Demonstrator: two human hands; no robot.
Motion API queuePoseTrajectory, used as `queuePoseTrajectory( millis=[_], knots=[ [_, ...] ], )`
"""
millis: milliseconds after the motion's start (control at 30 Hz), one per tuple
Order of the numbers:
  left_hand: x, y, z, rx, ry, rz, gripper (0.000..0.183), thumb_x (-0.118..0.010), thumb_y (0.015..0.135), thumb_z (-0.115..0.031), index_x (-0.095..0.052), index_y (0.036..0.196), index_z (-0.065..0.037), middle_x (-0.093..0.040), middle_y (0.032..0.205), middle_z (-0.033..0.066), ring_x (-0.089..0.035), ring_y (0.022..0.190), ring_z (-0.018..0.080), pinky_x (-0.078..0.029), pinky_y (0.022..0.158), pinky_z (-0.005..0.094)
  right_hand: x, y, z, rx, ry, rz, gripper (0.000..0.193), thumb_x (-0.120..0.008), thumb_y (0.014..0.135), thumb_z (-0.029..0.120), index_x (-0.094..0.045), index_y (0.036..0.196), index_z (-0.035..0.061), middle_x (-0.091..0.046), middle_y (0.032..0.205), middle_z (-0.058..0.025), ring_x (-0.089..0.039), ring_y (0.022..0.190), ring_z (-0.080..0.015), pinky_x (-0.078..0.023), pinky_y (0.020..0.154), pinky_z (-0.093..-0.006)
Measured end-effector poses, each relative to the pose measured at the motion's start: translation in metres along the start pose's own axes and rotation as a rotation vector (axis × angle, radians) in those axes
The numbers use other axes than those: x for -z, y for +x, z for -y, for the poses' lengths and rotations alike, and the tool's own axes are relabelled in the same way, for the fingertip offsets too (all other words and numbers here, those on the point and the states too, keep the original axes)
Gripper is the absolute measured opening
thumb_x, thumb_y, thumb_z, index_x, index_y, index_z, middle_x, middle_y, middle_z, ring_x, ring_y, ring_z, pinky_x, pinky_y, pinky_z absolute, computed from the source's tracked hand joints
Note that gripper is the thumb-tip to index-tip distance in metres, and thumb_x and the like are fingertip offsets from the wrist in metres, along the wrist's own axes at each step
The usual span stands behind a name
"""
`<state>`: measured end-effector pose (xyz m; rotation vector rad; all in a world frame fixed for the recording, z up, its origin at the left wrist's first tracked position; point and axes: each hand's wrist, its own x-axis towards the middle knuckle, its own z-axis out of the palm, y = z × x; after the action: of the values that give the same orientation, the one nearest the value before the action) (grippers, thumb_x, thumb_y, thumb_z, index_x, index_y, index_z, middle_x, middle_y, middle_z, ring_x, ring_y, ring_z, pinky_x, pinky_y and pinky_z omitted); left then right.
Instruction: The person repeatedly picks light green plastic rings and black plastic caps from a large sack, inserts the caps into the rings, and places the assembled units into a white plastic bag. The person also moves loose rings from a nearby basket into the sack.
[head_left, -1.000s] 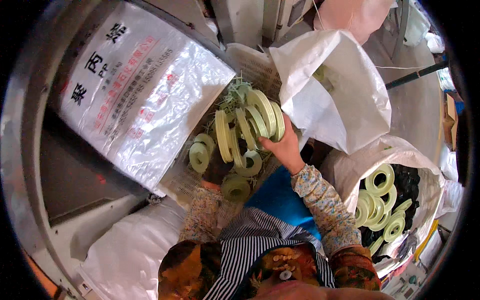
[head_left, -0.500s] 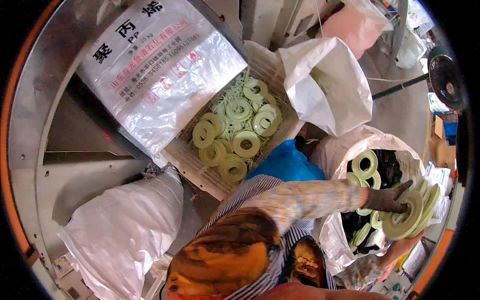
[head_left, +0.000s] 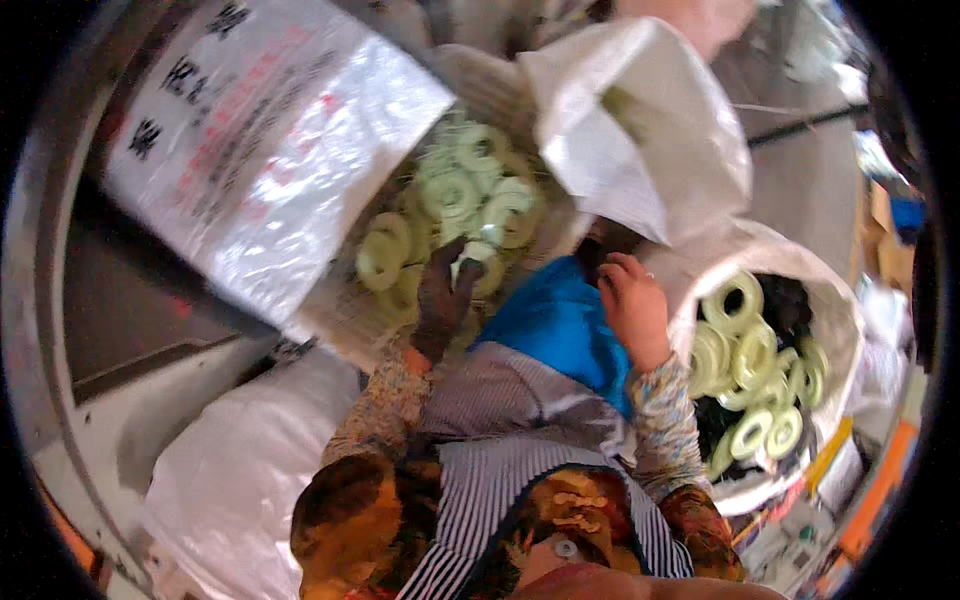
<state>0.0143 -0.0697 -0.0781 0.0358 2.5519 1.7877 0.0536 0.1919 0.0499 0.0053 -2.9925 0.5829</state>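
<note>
My left hand (head_left: pixel 445 300), in a dark glove, reaches over the cardboard box of pale green plastic rings (head_left: pixel 452 197). Its thumb and forefinger are apart above a ring at the box's near side; blur hides whether they touch it. My right hand (head_left: pixel 632 310) is bare, its fingers loosely bent with nothing seen in them. It hovers beside the blue cloth (head_left: pixel 555 318) over my lap, left of the open white sack (head_left: pixel 845 400). More pale green rings (head_left: pixel 752 355) lie in that sack on black plastic.
A second open white sack (head_left: pixel 700 130) stands beyond my right hand. A printed, silvery plastic sheet (head_left: pixel 290 130) slopes down to the box's left edge. A full white bag (head_left: pixel 250 470) lies at the lower left. Orange edging (head_left: pixel 880 490) runs along the right.
My left hand has swung from the right sack back to the box. The rings that were in my hands over that sack have been let go there. My right hand has come back toward my lap.
</note>
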Motion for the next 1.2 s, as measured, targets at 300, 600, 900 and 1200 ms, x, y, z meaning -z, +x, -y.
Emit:
queuePoseTrajectory(
  millis=[300, 600, 900, 1200],
  knots=[
    [0.102, 0.013, 0.208, -0.028, 0.709, 0.002, 0.095, -0.074, 0.077, -0.046, -0.029, 0.147, 0.001, -0.055, 0.126, 0.0257, -0.055, 0.115, 0.0413, -0.044, 0.095, 0.0499, -0.17, 0.079, 0.002, 0.175, 0.206, 0.526, 0.036, -0.07, 0.081, 0.018, -0.062, 0.111, 0.0015, -0.064, 0.102, -0.0198, -0.065, 0.089, -0.0362, -0.052, 0.076, -0.0468],
    [0.041, 0.038, 0.283, 0.033, 0.539, -0.162, 0.114, -0.077, 0.072, -0.046, -0.008, 0.156, -0.013, -0.056, 0.128, 0.0272, -0.058, 0.111, 0.0428, -0.048, 0.089, 0.0517, -0.323, 0.09, -0.005, 0.172, -0.039, 0.903, 0.051, -0.07, 0.08, 0.026, -0.055, 0.123, 0.0035, -0.063, 0.106, -0.0203, -0.065, 0.092, -0.0363, -0.054, 0.072, -0.0469],
    [0.019, 0.07, 0.166, 0.347, 0.901, 0.119, 0.119, -0.082, 0.07, -0.041, -0.006, 0.156, -0.01, -0.059, 0.123, 0.0265, -0.06, 0.104, 0.0419, -0.045, 0.088, 0.0513, -0.317, 0.158, -0.021, -0.354, -0.187, 0.49, 0.065, -0.065, 0.084, 0.033, -0.044, 0.137, 0.002, -0.038, 0.145, -0.0215, -0.044, 0.128, -0.0362, -0.043, 0.101, -0.0501],
    [0.005, 0.099, 0.18, 0.356, 0.699, 0.067, 0.115, -0.081, 0.071, -0.039, -0.009, 0.155, -0.007, -0.062, 0.12, 0.0235, -0.061, 0.107, 0.0404, -0.049, 0.087, 0.0506, -0.458, 0.188, -0.209, -0.412, -0.074, 0.482, 0.042, -0.07, 0.073, 0.036, -0.067, 0.103, 0.0062, -0.064, 0.103, -0.0189, -0.065, 0.091, -0.0342, -0.055, 0.076, -0.0484]
  ],
)
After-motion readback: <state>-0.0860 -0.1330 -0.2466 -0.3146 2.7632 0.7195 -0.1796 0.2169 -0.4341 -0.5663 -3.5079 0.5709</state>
